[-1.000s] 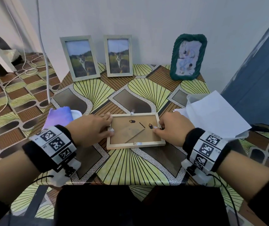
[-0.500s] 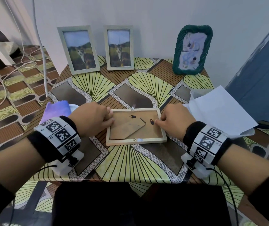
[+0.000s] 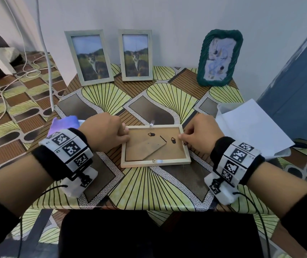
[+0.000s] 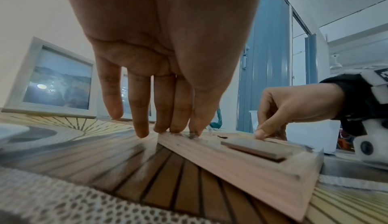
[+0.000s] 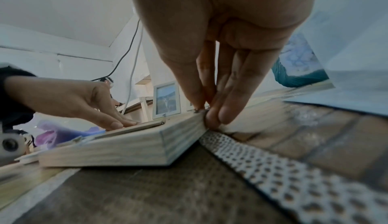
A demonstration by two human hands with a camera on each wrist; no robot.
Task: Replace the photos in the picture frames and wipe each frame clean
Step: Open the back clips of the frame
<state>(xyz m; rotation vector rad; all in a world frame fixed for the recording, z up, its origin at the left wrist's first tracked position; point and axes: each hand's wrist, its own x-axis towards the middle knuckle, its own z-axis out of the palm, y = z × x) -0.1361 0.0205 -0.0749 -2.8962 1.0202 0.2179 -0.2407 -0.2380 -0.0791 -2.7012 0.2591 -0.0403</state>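
Wooden frame (image 3: 155,146) lying face-down mid-desk (image 3: 149,190), looking light, stiff, glass likely fragile; left hand (image 3: 105,132) pressing straight fingers on its left edge; right hand (image 3: 201,135) pinching the right-edge tab; gripping rails seems safest.

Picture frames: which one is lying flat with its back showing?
The wooden frame between the two hands, face-down on the table. The two grey frames and the green frame stand upright by the wall, photos showing.
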